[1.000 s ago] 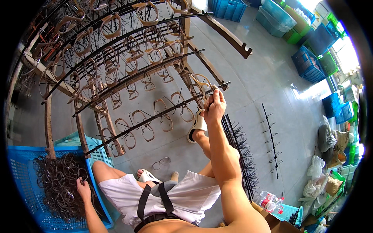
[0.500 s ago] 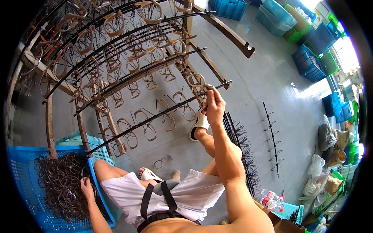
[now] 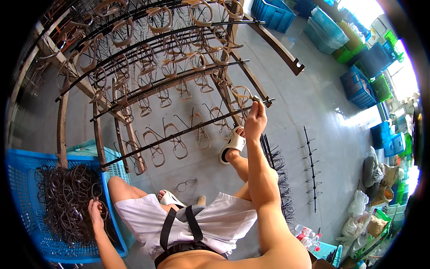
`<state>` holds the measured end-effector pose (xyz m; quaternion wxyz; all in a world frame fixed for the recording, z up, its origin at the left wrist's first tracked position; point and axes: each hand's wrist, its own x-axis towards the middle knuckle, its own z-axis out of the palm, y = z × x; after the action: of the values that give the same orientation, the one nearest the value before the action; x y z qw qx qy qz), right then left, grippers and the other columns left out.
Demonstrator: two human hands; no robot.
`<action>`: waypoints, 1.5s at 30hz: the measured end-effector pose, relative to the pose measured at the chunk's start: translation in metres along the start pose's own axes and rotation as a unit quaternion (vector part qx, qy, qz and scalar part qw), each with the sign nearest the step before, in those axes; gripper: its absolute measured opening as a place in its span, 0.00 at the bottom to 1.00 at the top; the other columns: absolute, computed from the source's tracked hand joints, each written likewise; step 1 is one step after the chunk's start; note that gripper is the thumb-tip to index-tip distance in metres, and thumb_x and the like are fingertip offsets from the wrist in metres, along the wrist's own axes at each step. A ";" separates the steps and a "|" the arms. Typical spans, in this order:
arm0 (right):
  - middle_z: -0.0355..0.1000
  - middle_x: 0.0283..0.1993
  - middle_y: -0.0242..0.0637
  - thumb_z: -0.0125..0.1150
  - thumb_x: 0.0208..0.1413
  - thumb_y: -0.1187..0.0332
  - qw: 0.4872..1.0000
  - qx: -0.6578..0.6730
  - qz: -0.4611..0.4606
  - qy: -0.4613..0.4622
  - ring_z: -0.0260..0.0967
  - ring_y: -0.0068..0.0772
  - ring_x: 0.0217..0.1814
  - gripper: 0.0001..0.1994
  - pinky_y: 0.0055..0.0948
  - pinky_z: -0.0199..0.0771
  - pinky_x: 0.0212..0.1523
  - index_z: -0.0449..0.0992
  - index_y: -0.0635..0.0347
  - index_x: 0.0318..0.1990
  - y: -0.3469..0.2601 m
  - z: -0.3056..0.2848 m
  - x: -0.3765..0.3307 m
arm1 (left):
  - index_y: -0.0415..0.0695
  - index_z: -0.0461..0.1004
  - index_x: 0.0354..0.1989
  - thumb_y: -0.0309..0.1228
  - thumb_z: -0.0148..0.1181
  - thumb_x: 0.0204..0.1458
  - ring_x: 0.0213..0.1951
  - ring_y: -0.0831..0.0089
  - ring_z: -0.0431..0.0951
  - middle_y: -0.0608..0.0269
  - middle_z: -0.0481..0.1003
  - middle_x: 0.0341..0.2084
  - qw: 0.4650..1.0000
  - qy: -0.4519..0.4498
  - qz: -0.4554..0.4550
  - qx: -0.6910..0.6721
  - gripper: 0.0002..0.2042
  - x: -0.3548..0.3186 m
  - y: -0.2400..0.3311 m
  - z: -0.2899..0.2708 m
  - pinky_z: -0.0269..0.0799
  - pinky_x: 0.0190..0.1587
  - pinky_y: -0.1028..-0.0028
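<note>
- A person's right hand (image 3: 257, 117), right of centre in the frame, pinches the near end of a tan eyeglass frame (image 3: 242, 96) — thumb and fingers drawn together at its corner, beside the tip of the lowest black rod (image 3: 197, 127).
- The left hand (image 3: 95, 213), at lower left, is partly curled, its fingertips touching the edge of a heap of dark eyeglass frames (image 3: 67, 201); whether it grips one cannot be told.
- That heap lies inside a blue basket (image 3: 22, 170) with perforated sides, at the lower left.
- Rows of brownish frames hang from black rods across the upper left, borne on a wooden rack (image 3: 61, 134).
- On the grey floor, lower centre, lies a single pair of glasses (image 3: 186, 183) — near a white sandal (image 3: 170, 197).
- Right of the right forearm, a bundle of spiked black rods (image 3: 278, 179) lies near a lone rod (image 3: 311, 166).
- Plastic bins (image 3: 324, 29) line the upper right.
</note>
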<state>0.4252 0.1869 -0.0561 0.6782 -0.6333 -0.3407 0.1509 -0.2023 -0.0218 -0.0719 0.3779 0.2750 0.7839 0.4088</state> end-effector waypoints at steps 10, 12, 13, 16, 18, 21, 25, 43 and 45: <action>0.62 0.24 0.29 0.50 0.60 0.64 0.978 0.129 0.133 -0.100 0.59 0.19 0.21 0.11 0.20 0.60 0.21 0.72 0.62 0.41 -0.016 -0.027 0.016 | 0.44 0.70 0.45 0.40 0.47 0.59 0.17 0.84 0.62 0.72 0.63 0.15 0.982 0.154 0.099 -0.038 0.14 -0.017 0.007 0.012 0.57 0.19 0.82; 0.65 0.36 0.39 0.50 0.59 0.65 0.978 -0.195 -0.072 0.015 0.63 0.28 0.30 0.11 0.28 0.67 0.32 0.71 0.63 0.43 -0.030 -0.025 0.010 | 0.44 0.69 0.47 0.40 0.45 0.60 0.14 0.85 0.59 0.74 0.58 0.12 0.972 0.200 0.107 -0.061 0.14 -0.043 0.040 0.025 0.52 0.14 0.83; 0.62 0.45 0.46 0.53 0.55 0.68 0.890 -0.411 -0.178 0.089 0.62 0.42 0.43 0.12 0.38 0.64 0.44 0.70 0.63 0.45 -0.041 -0.017 0.001 | 0.43 0.70 0.45 0.38 0.46 0.59 0.13 0.85 0.58 0.74 0.59 0.12 0.976 0.156 0.141 -0.051 0.13 -0.053 0.049 0.020 0.51 0.13 0.83; 0.63 0.42 0.46 0.57 0.52 0.68 0.927 -0.185 -0.313 -0.092 0.60 0.49 0.46 0.14 0.41 0.62 0.47 0.69 0.63 0.45 -0.088 0.012 -0.048 | 0.40 0.73 0.40 0.31 0.51 0.56 0.11 0.85 0.58 0.74 0.63 0.13 0.980 -0.099 0.168 -0.041 0.09 -0.085 0.065 0.031 0.51 0.12 0.83; 0.63 0.44 0.48 0.60 0.50 0.68 0.857 -0.009 -0.296 -0.422 0.60 0.51 0.46 0.16 0.40 0.62 0.47 0.68 0.64 0.46 -0.109 0.025 -0.102 | 0.37 0.74 0.24 0.23 0.56 0.45 0.13 0.83 0.66 0.65 0.71 0.15 0.937 -0.235 0.247 0.080 0.04 -0.117 0.110 0.081 0.57 0.13 0.81; 0.63 0.46 0.51 0.55 0.55 0.65 0.651 0.166 -0.159 -0.723 0.63 0.51 0.47 0.16 0.38 0.65 0.46 0.67 0.65 0.47 -0.119 0.040 -0.181 | 0.37 0.76 0.24 0.23 0.64 0.40 0.22 0.78 0.75 0.60 0.76 0.18 0.893 -0.337 0.284 0.088 0.04 -0.137 0.136 0.127 0.67 0.25 0.78; 0.64 0.21 0.30 0.49 0.61 0.66 0.615 0.145 0.138 -0.762 0.64 0.20 0.20 0.09 0.22 0.64 0.21 0.70 0.62 0.41 -0.111 0.027 -0.202 | 0.35 0.73 0.37 0.25 0.59 0.45 0.25 0.79 0.71 0.66 0.74 0.25 0.917 -0.344 0.197 -0.051 0.10 -0.119 0.115 0.133 0.67 0.29 0.80; 0.58 0.12 0.26 0.46 0.62 0.66 0.956 0.199 0.195 -0.096 0.53 0.17 0.08 0.09 0.19 0.53 0.08 0.69 0.61 0.40 -0.049 0.041 -0.046 | 0.36 0.71 0.29 0.40 0.49 0.55 0.35 0.47 0.71 0.45 0.73 0.28 0.879 0.069 0.082 0.465 0.16 -0.059 0.023 0.016 0.65 0.39 0.58; 0.58 0.12 0.26 0.46 0.61 0.66 0.944 0.226 0.219 -0.101 0.53 0.17 0.08 0.09 0.19 0.53 0.08 0.69 0.61 0.40 -0.046 0.040 -0.045 | 0.34 0.69 0.30 0.39 0.48 0.56 0.31 0.50 0.72 0.40 0.71 0.27 0.903 0.173 0.170 0.356 0.17 -0.048 0.014 0.005 0.65 0.35 0.61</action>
<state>0.3563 0.1819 -0.0253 0.7156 -0.5036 -0.2171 0.4325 -0.1696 -0.0478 -0.0446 0.0385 0.4454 0.8714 0.2017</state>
